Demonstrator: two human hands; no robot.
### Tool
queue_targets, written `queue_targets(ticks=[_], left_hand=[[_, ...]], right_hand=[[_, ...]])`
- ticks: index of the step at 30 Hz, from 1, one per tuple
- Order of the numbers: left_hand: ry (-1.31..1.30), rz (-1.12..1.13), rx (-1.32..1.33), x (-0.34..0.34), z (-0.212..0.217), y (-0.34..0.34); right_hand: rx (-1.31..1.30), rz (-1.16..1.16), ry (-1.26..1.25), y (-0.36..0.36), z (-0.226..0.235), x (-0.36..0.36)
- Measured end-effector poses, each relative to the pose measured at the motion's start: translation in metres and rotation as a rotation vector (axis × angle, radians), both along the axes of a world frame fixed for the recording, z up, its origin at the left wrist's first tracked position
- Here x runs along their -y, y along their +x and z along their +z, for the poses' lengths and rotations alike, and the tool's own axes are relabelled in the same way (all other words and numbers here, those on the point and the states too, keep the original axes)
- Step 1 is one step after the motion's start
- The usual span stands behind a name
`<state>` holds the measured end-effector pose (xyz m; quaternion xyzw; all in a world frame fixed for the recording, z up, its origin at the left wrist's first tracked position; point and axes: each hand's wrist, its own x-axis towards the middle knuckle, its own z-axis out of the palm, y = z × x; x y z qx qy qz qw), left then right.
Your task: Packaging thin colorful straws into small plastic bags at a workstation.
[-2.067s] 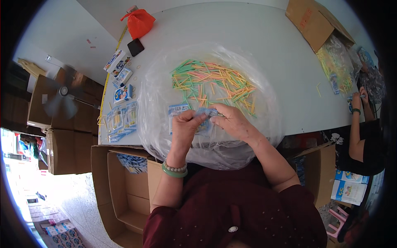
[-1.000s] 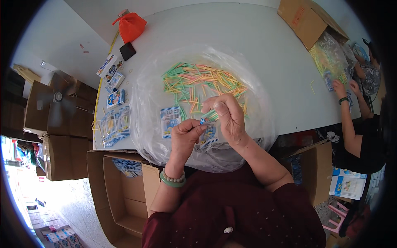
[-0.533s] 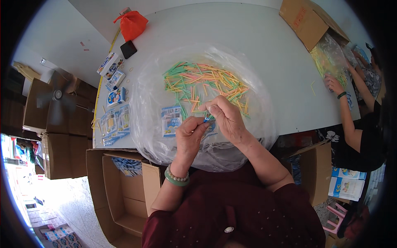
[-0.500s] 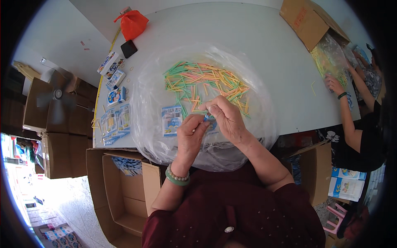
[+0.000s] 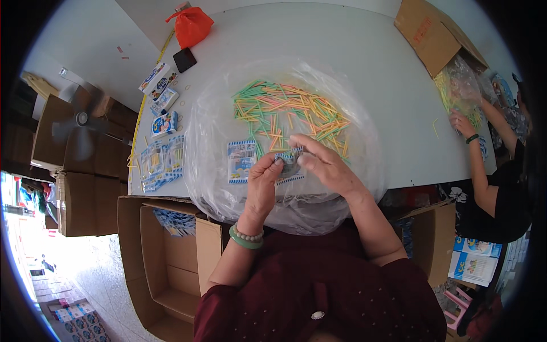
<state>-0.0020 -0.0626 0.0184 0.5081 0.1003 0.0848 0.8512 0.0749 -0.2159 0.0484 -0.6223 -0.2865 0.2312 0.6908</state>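
Note:
Just in front of me, my left hand (image 5: 264, 181) pinches the left edge of a small clear plastic packet (image 5: 289, 155) with a blue striped border. My right hand (image 5: 329, 170) is at its right side, thumb against the packet and index finger stretched above it; the other fingertips are partly hidden. Beyond my hands, a loose pile of thin pastel sticks (image 5: 285, 108), green, pink, yellow and orange, lies on a crumpled clear plastic sheet (image 5: 211, 108). Another flat blue-and-clear packet (image 5: 241, 162) lies left of my hands. Part of one more shows beneath them.
Filled packets (image 5: 162, 162) and small printed boxes (image 5: 164, 124) line the table's left side. A red bag (image 5: 192, 27) and a black wallet-like item (image 5: 184, 59) lie behind them. Open cartons (image 5: 171, 259) stand below the near edge. At right, a co-worker's hand (image 5: 464, 124) touches sticks by a carton (image 5: 439, 34).
The packet, mostly hidden in my fingers before, now shows its striped edge spread between my hands. My right thumb and index finger have moved apart. The whole view has shifted slightly.

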Motion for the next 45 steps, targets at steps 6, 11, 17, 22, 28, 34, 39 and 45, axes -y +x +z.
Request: queue_targets(ticks=[6,11,17,22,28,34,39,45], left_hand=[[0.121,-0.007,0.085,-0.01,0.005,-0.001],[0.01,0.097,-0.002,-0.006,0.021,-0.009],[0.374,0.168,0.199,-0.014,0.003,-0.004],[0.468,0.177,0.073,-0.022,0.02,-0.018],[0.377,0.444,-0.05,-0.096,0.029,-0.038],[1.306,0.833,-0.27,-0.254,-0.002,-0.052],[1.772,1.001,-0.135,-0.209,0.022,-0.024],[1.542,0.166,0.372,-0.046,0.016,0.005]], right_hand=[[-0.03,-0.062,-0.216,0.004,-0.013,-0.007],[0.15,-0.179,-0.213,0.0,-0.011,-0.02],[-0.271,-0.06,0.009,-0.01,-0.016,-0.028],[-0.185,0.073,-0.095,-0.018,-0.015,-0.051],[0.096,0.154,-0.237,-0.036,-0.006,-0.074],[0.081,0.179,-0.291,-0.024,-0.018,-0.063],[0.835,-0.322,-0.591,0.039,-0.037,-0.02],[1.039,-0.266,-0.788,0.088,-0.029,-0.038]])
